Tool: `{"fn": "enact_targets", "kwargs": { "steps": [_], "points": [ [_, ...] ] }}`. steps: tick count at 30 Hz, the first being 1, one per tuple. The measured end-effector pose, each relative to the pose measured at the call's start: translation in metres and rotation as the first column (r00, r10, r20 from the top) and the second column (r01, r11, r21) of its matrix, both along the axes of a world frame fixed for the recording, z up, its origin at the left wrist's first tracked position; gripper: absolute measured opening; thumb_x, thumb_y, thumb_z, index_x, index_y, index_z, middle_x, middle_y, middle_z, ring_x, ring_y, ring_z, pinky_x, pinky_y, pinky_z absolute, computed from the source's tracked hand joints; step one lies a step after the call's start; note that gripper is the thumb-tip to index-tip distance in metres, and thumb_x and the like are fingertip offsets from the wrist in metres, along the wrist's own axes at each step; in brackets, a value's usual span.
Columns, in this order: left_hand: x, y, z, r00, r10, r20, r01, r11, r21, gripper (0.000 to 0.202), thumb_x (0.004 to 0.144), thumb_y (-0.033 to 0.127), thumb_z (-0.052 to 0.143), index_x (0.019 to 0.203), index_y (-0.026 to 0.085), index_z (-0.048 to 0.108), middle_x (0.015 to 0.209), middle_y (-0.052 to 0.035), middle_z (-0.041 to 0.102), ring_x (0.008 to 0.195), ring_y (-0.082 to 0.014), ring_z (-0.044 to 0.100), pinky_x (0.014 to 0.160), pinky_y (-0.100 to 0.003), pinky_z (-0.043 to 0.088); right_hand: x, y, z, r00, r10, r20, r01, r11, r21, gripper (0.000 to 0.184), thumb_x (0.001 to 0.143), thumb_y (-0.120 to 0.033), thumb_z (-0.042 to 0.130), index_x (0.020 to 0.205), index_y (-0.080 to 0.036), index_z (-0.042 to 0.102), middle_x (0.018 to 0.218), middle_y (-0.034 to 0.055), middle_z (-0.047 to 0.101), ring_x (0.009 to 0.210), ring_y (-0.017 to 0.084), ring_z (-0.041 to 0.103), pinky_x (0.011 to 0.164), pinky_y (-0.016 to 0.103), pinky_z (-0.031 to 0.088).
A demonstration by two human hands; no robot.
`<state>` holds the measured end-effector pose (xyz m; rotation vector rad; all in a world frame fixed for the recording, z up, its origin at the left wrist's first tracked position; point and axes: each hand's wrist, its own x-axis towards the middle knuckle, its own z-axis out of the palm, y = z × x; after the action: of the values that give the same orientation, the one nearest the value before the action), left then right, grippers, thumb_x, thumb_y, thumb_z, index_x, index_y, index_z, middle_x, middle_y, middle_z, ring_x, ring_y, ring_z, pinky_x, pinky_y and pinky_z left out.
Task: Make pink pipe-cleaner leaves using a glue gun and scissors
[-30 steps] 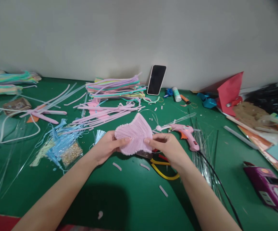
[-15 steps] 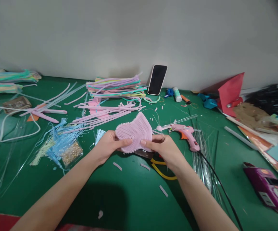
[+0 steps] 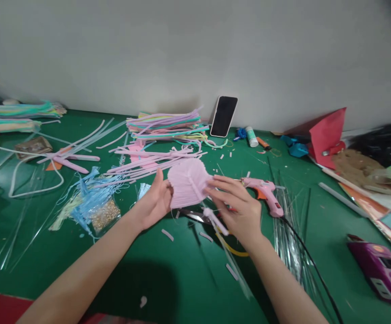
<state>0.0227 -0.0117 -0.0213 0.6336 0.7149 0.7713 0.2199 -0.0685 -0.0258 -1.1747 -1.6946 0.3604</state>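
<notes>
A fan-shaped lilac piece made of fuzzy pipe cleaners (image 3: 188,182) is held up above the table, its ribs spreading from a central line. My left hand (image 3: 158,200) grips its left edge, with the thumb pointing up. At the opposite edge, the fingers of my right hand (image 3: 238,204) close on the piece, fingertips partly behind it. Below it, a lilac knob with a short stub (image 3: 212,217) and thin clear stems slants toward me. Scissors (image 3: 197,216) with yellow handles lie underneath, partly covered by my right hand. Small lilac offcuts (image 3: 167,235) are scattered nearby.
A pink glue gun (image 3: 265,191) with a black cord lies right of my hand, beside clear sticks (image 3: 288,243). Pipe cleaner bundles (image 3: 166,126) and a propped phone (image 3: 224,116) stand at the back. Blue tassels (image 3: 96,191) lie left; a purple device (image 3: 381,270) sits right.
The lilac piece has been turned over; its stem now points down toward me instead of away to the right. My thumbs have left its face, and my right hand has shifted to its edge.
</notes>
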Motion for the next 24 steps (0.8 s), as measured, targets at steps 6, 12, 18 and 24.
{"fn": "enact_targets", "kwargs": {
  "steps": [6,12,18,24],
  "points": [
    [-0.004,0.003,-0.002,0.987,0.131,-0.095,-0.125,0.99,0.064,0.029,0.076,0.02,0.071,0.104,0.012,0.068,0.101,-0.0099,0.073,0.088,-0.0201,0.068,0.078,-0.028,0.054,0.004,0.003,-0.013,0.99,0.059,-0.128,-0.095,0.951,-0.295,0.078,0.073,-0.003,0.042,0.145,-0.031,0.031,0.155,0.0041,0.024,0.14,0.023,0.028,0.108,0.047,0.037],
    [-0.007,0.003,0.001,0.981,0.095,-0.169,-0.08,0.992,0.096,0.026,0.078,0.035,0.069,0.092,0.014,0.073,0.08,-0.0034,0.074,0.072,-0.0168,0.066,0.066,-0.023,0.051,-0.001,0.005,-0.004,0.701,-0.192,-0.687,-0.41,0.681,-0.607,0.03,0.084,-0.037,0.057,0.11,-0.022,0.062,0.096,0.005,0.071,0.083,0.019,0.069,0.078,0.034,0.056],
    [-0.004,-0.002,0.0,0.976,0.088,-0.2,-0.067,0.992,0.11,0.031,0.076,0.041,0.071,0.085,0.012,0.074,0.07,-0.0044,0.072,0.062,-0.0153,0.063,0.058,-0.023,0.046,-0.015,0.001,-0.005,0.743,-0.161,-0.65,-0.471,0.564,-0.678,0.032,0.071,-0.048,0.073,0.08,-0.018,0.066,0.071,0.0044,0.072,0.065,0.016,0.069,0.063,0.027,0.055],
    [-0.004,-0.002,0.0,0.977,0.059,-0.203,-0.036,0.993,0.115,0.038,0.078,0.046,0.066,0.093,0.012,0.073,0.079,-0.0074,0.073,0.072,-0.0196,0.065,0.065,-0.028,0.047,-0.019,0.001,-0.008,0.769,-0.17,-0.616,-0.441,0.556,-0.704,0.034,0.068,-0.052,0.074,0.078,-0.02,0.066,0.07,0.0037,0.071,0.066,0.019,0.068,0.07,0.033,0.056]
  ]
}}
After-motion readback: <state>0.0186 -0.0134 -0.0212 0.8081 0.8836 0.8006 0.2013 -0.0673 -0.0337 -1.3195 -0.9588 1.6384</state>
